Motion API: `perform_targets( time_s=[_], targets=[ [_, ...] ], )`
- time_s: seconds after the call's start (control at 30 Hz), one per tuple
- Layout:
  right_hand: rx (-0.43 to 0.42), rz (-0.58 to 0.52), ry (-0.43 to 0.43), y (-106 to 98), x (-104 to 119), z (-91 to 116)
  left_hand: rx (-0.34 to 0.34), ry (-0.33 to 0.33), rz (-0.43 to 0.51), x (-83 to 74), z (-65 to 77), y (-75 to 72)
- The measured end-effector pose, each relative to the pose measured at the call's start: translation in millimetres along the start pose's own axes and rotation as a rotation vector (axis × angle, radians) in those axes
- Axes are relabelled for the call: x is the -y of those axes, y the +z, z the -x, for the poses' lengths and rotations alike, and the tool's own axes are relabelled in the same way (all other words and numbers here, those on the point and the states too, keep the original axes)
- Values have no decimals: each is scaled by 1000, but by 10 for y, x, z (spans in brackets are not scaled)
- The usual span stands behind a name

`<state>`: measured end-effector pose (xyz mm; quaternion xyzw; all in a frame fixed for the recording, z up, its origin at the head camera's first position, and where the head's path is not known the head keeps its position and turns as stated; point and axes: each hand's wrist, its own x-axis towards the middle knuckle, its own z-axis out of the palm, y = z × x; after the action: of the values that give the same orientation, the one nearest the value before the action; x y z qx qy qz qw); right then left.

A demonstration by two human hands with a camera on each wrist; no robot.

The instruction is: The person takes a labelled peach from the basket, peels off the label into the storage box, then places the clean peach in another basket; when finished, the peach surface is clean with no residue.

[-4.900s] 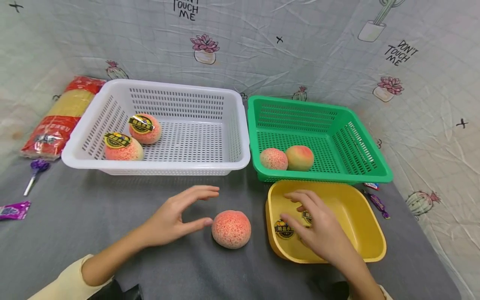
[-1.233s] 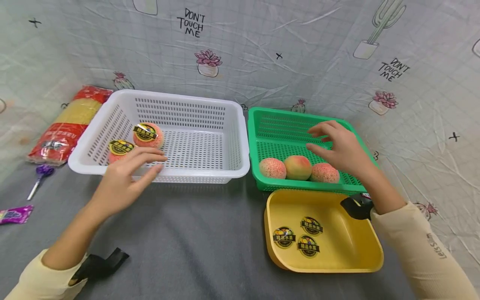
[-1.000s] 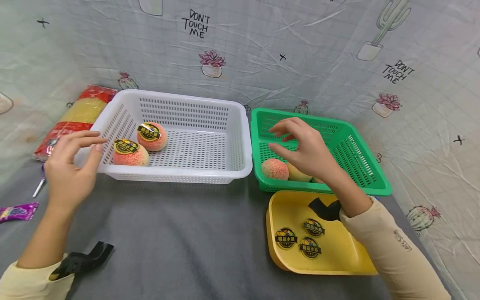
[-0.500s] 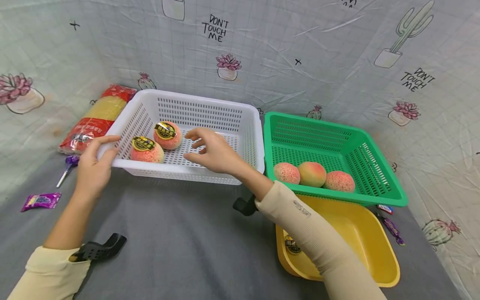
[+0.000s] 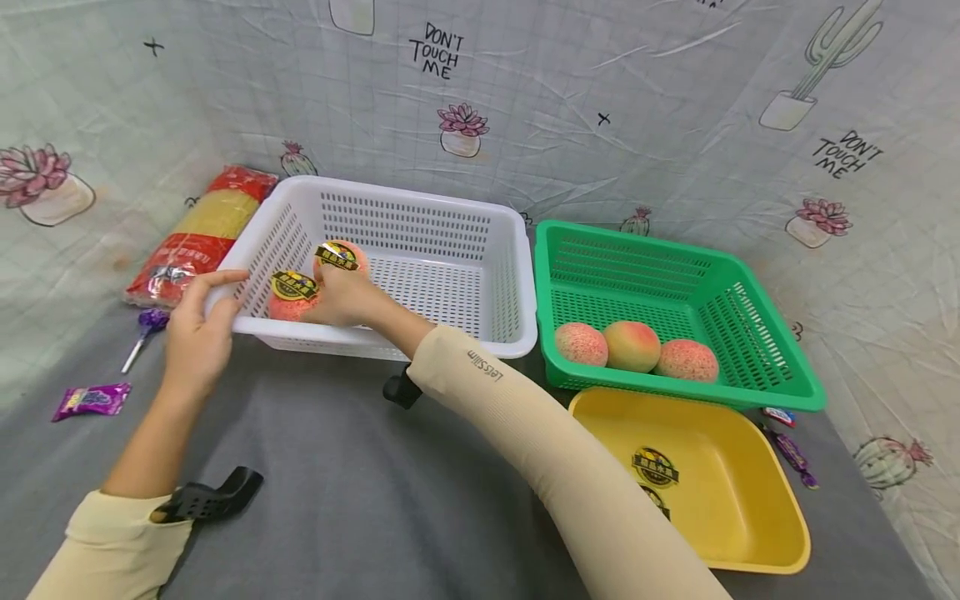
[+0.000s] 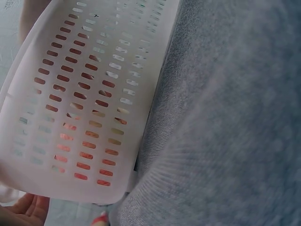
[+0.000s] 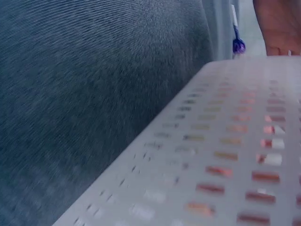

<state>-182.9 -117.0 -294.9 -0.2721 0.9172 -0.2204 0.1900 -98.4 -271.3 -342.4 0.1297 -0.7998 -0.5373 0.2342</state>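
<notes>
In the head view my left hand [image 5: 198, 333] grips the front left corner of the white basket [image 5: 360, 337], fingers over the rim. My right hand [image 5: 345, 296] reaches inside that basket and holds the near peach [image 5: 288, 308] from its right side, thumb in front and fingers on the far side, partly hidden. A black and gold sticker [image 5: 295, 285] is on this peach. Just behind it sits a second stickered peach [image 5: 352, 254], partly covered by the hand. Both wrist views mostly show the slotted basket wall [image 6: 70, 183], with reddish fruit behind the slots.
At right, a green basket [image 5: 780, 400] holds three peaches [image 5: 632, 346]. A yellow tray [image 5: 750, 492] in front bears round stickers [image 5: 655, 467], partly behind my sleeve. Along the left lie a noodle-like packet [image 5: 202, 233], a lollipop [image 5: 150, 325] and a purple candy [image 5: 92, 400].
The loose peach from the table is now in the green basket. My left hand has gone to the white basket's corner, and my right hand has moved left onto the near peach.
</notes>
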Motion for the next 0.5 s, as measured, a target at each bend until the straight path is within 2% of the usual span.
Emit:
perform_targets(
  time_s=[0.1, 0.23, 0.5],
  targets=[
    [53, 71, 20, 33, 66, -74, -5, 9, 0, -17, 4, -4],
    [87, 65, 35, 47, 84, -114, -4, 26, 14, -35, 13, 21],
    [85, 42, -67, 35, 43, -100, -17, 26, 0, -30, 12, -11]
  ],
)
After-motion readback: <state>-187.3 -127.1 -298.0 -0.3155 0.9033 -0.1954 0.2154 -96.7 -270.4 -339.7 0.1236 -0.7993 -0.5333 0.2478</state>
